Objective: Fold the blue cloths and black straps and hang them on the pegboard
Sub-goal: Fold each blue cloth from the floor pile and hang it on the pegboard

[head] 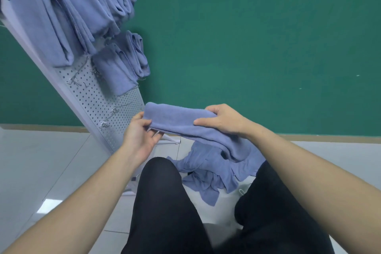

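Folded cloth held in both hands beside the pegboard, not yet hung.

Pegboard [115, 99] leaned just left of the left fingers, upper hooks loaded with hung cloths [68, 16], bare hooks [115, 109] near the left fingertips. Pile [208, 173] of loose cloths lay on the floor below the right fingers, between the knees. Cloth [181, 121] spanned the two hands as a long folded band, its tail drooping under the right wrist onto the pile. Left hand [140, 132] pinched the near end, thumb on top, fingers curled beneath. Right hand [222, 119] clasped the far end from above. Risk: the drooping tail looked likely to drag the fold open, or catch pile cloth, on the lift. A bare hook could snag the left fingers' end. No straps made out.
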The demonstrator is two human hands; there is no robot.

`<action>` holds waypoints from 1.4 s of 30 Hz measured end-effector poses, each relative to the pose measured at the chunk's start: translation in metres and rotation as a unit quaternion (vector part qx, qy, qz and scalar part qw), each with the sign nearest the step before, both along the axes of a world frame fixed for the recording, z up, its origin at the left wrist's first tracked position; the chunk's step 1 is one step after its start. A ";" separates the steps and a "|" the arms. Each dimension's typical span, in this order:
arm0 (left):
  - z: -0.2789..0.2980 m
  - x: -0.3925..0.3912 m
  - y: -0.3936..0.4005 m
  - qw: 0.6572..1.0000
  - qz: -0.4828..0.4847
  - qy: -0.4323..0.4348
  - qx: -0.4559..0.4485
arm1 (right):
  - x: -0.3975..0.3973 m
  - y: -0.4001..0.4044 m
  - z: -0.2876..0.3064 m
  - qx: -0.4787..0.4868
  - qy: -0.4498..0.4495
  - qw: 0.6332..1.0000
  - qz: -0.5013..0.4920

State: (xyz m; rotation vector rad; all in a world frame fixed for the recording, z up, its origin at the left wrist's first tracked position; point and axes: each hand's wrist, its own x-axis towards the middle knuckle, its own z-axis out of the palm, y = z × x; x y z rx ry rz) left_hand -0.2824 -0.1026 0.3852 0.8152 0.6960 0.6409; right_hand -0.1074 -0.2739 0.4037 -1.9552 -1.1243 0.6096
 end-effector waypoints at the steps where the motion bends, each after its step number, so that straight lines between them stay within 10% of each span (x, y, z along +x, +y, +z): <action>1: -0.002 -0.005 0.003 0.999 -0.009 0.027 0.017 | 0.000 0.004 0.005 -0.003 -0.011 1.000 0.021; 5: -0.008 -0.014 0.009 0.943 -0.015 0.191 0.271 | -0.002 0.020 0.027 -0.030 -0.077 0.993 0.090; 10: 0.024 -0.008 0.005 0.824 -0.060 0.140 0.545 | -0.011 0.045 0.049 -0.047 -0.099 0.984 0.139; 14: 0.039 -0.005 0.017 0.836 -0.239 0.155 0.470 | -0.017 0.068 0.058 -0.043 -0.098 0.979 0.176; 19: 0.035 -0.019 0.042 0.809 -0.243 0.240 0.478 | -0.019 0.098 0.056 -0.083 -0.093 0.965 0.229; 26: 0.036 -0.045 0.072 0.856 -0.077 0.199 0.472 | -0.029 0.152 0.049 -0.020 0.056 0.965 0.256; 31: 0.042 -0.054 0.104 0.791 0.042 0.221 0.569 | -0.038 0.195 0.056 0.053 0.009 0.970 0.239; 42: 0.071 -0.040 0.164 0.797 0.167 0.223 0.535 | -0.041 0.280 0.098 0.177 -0.073 0.964 0.187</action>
